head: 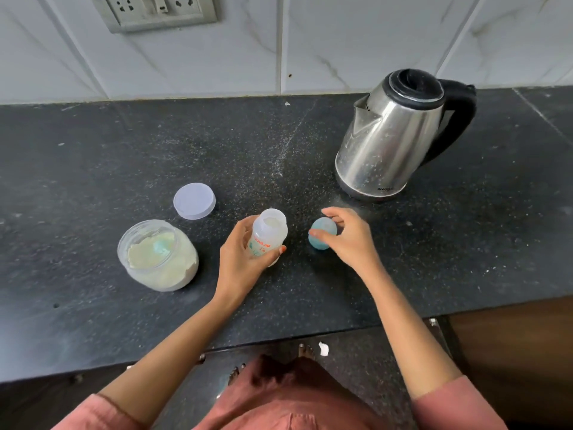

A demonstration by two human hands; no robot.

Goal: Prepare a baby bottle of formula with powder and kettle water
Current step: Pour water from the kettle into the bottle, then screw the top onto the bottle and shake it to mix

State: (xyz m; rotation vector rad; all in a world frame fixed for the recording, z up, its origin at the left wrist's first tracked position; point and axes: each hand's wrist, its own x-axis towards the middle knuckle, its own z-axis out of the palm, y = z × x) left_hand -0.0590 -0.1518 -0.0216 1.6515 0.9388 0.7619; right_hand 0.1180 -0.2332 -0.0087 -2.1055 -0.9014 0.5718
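Gripping the clear plastic baby bottle point(269, 234) with orange lettering, the left hand point(240, 256) wraps around its lower body, thumb pressed on the front, and the bottle stands upright on the dark speckled stone table point(108, 156) with its mouth open and a pale layer showing inside. Just to the right of the bottle, the right hand point(347, 235) closes its fingertips on the pale blue translucent bottle cap point(322, 233), thumb at the near side and fingers curled over the top; the cap looks to sit on the table, though I cannot tell if it is lifted a touch. Left of the bottle sits the round clear plastic jar point(158, 256) of cream-coloured formula powder, open, with a pale blue scoop point(161, 248) half sunk in the powder. Behind the jar and left of the bottle, the flat round white lid point(194, 200) lies on the table. Well behind and to the right of the bottle stands the stainless steel electric kettle point(393, 135) with black lid and black handle, spout turned left, close to the white tiled wall point(341, 41).
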